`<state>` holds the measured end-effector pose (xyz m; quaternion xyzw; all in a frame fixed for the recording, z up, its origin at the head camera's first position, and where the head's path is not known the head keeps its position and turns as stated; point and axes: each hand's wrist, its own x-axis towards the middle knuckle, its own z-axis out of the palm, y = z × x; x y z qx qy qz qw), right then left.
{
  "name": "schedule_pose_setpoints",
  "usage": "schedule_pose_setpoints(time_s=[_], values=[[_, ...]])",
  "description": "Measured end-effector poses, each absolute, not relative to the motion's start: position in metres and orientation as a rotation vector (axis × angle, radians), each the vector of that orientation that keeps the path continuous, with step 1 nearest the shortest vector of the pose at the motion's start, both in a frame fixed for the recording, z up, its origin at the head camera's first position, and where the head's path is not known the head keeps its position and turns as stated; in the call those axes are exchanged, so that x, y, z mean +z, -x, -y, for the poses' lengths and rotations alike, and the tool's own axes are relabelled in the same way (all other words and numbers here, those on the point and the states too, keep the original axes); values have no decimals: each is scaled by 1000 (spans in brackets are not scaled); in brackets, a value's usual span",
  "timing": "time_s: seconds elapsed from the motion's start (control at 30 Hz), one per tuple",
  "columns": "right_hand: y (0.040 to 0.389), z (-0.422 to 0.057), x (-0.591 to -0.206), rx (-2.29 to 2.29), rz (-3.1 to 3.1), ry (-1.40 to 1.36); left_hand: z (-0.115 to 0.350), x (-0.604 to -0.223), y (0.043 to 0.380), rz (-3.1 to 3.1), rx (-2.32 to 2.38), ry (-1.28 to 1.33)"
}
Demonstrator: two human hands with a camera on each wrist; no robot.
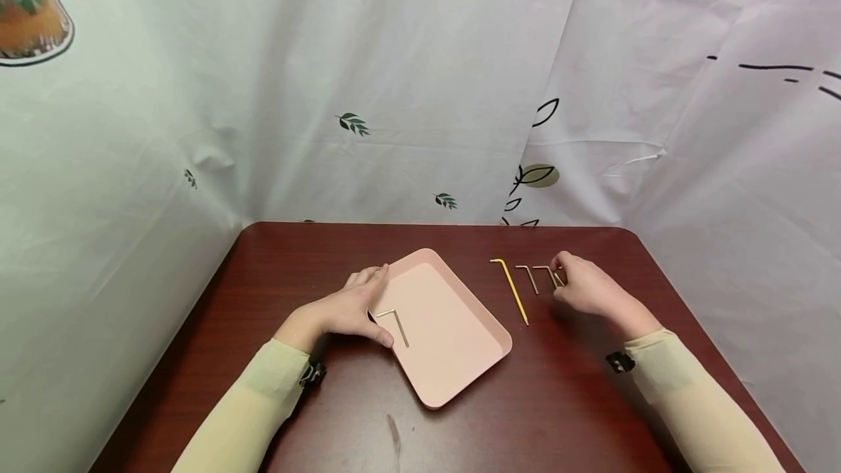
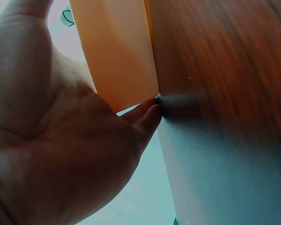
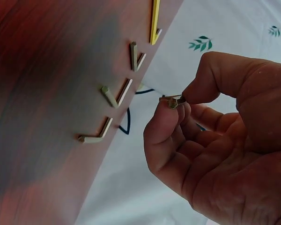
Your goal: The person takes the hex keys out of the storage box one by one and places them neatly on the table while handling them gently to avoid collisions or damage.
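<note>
My left hand holds the left corner of a pink tray, thumb on the near side and fingers along the far side. An L-shaped metal hex key lies inside the tray near the thumb. Over the right of the table, my right hand pinches a small hex key between thumb and forefinger. On the table left of this hand lie a yellow hex key and metal hex keys; the right wrist view shows three metal ones, including the endmost hex key.
A dark red-brown wooden table carries everything. White cloth printed with leaves and jars hangs behind it and at both sides. A dark mark shows on the tabletop near the front.
</note>
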<state>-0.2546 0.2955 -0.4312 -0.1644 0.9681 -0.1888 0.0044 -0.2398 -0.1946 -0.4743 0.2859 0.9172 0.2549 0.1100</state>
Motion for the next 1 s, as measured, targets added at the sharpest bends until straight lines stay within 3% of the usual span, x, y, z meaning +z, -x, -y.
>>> schedule_pose_setpoints(time_s=[1.0], values=[[263, -335, -437, -622, -3037, 418, 197, -475, 240, -2689, 771, -858]])
